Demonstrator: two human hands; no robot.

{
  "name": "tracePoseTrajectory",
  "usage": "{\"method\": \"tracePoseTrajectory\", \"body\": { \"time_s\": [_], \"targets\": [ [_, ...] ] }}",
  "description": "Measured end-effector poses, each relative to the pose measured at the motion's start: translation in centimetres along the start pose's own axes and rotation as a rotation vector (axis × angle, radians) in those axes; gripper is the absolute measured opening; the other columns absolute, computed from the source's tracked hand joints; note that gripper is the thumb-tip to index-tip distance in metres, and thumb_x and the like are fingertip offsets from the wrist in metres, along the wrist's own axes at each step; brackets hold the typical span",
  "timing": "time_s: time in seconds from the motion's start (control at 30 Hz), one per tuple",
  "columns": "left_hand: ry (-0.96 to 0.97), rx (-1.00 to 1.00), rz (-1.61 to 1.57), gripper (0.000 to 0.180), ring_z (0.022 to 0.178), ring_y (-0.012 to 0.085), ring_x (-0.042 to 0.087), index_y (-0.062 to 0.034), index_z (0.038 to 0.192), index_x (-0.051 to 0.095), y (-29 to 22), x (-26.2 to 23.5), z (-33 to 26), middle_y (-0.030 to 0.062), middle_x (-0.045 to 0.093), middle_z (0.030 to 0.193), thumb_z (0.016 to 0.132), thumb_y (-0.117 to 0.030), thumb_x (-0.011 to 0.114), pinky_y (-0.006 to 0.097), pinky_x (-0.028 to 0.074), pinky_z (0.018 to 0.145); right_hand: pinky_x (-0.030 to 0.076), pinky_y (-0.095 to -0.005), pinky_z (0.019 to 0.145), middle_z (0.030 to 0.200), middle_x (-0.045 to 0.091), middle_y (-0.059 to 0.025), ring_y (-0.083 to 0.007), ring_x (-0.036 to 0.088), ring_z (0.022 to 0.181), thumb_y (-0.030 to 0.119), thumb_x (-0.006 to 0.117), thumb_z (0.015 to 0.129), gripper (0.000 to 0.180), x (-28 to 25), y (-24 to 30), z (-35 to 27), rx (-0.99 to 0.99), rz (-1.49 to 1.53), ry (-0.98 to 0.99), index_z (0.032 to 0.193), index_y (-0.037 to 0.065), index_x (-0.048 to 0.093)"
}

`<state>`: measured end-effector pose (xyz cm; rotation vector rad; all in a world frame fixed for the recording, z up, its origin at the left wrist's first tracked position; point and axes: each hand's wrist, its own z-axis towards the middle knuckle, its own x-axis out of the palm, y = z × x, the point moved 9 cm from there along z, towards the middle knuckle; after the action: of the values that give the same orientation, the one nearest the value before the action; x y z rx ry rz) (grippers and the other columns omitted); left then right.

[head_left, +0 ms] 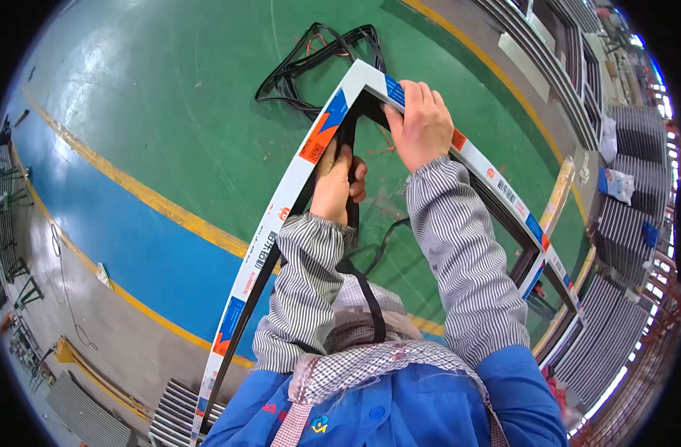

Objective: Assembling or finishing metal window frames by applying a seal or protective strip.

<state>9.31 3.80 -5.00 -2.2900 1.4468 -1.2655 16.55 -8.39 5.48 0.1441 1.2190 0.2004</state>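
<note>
A white metal window frame [243, 290], covered with printed film in blue and orange, is held up in front of me, one corner pointing away. Inside that corner my left hand [336, 182] is closed on a black rubber seal strip [348, 135], its thumb and fingers against the inner edge of the left bar. The strip hangs down below the hand. My right hand [422, 127] wraps over the right bar close to the corner, fingers on the outer face and thumb inside. What lies under its palm is hidden.
Tangled black strip [287, 83] lies on the green floor beyond the corner. A long wrapped bar [558, 195] and stacked grey profiles [629, 182] stand at the right. More profiles [180, 413] sit at the lower left. Yellow lines [158, 212] cross the floor.
</note>
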Motion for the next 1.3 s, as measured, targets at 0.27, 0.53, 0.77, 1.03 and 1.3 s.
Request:
{"method": "tracePoseTrajectory", "body": {
  "time_s": [0.27, 0.53, 0.77, 1.03, 1.3],
  "targets": [
    [-0.009, -0.033, 0.067, 0.052, 0.044, 0.0074, 0.03, -0.0236, 0.147, 0.015, 1.1, 0.0, 0.5, 0.0013, 0.042, 0.065, 0.1, -0.023, 0.037, 0.023, 0.028, 0.04, 0.046, -0.0389, 0.081, 0.103, 0.058, -0.0087, -0.0279, 0.057, 0.095, 0.02, 0.068, 0.077, 0.043, 1.0, 1.0, 1.2, -0.007, -0.004, 0.078, 0.113, 0.007, 0.05],
    [0.017, 0.156, -0.043, 0.052, 0.045, 0.0068, 0.038, -0.0178, 0.149, 0.01, 1.3, 3.5, 0.2, 0.0026, 0.053, 0.072, 0.102, -0.023, 0.032, 0.022, 0.034, 0.039, 0.048, -0.0388, 0.076, 0.096, 0.06, -0.0075, -0.0277, 0.059, 0.089, 0.017, 0.067, 0.075, 0.034, 1.3, 0.6, 1.3, 0.064, 0.042, 0.059, 0.105, 0.009, 0.053],
    [-0.233, 0.256, -0.04, 0.015, 0.048, 0.0083, 0.04, -0.009, 0.104, 0.044, -0.3, 0.7, 0.3, 0.0026, 0.05, 0.076, 0.1, -0.023, 0.04, 0.024, 0.032, 0.04, 0.048, -0.038, 0.076, 0.095, 0.059, -0.0072, -0.0275, 0.059, 0.089, 0.021, 0.07, 0.075, 0.039, 0.7, 0.5, 1.3, -0.027, 0.109, 0.029, 0.107, 0.007, 0.051],
    [-0.069, 0.0, -0.345, 0.027, 0.046, 0.0109, 0.033, -0.017, 0.122, 0.042, 4.9, 1.7, -0.2, 0.0029, 0.045, 0.067, 0.099, -0.03, 0.039, 0.026, 0.03, 0.043, 0.048, -0.0384, 0.077, 0.101, 0.057, -0.0082, -0.0275, 0.058, 0.093, 0.021, 0.074, 0.072, 0.051, 0.6, 0.8, 1.4, -0.084, 0.129, 0.119, 0.113, 0.006, 0.048],
    [-0.224, 0.27, 0.009, 0.039, 0.046, 0.0092, 0.032, -0.0146, 0.135, 0.032, 0.8, -0.1, 1.3, 0.0026, 0.042, 0.066, 0.1, -0.029, 0.041, 0.024, 0.028, 0.042, 0.047, -0.0379, 0.078, 0.104, 0.058, -0.0082, -0.0271, 0.058, 0.094, 0.021, 0.073, 0.073, 0.05, 0.7, 0.9, 1.2, -0.055, 0.128, 0.108, 0.114, 0.006, 0.049]
  ]
}}
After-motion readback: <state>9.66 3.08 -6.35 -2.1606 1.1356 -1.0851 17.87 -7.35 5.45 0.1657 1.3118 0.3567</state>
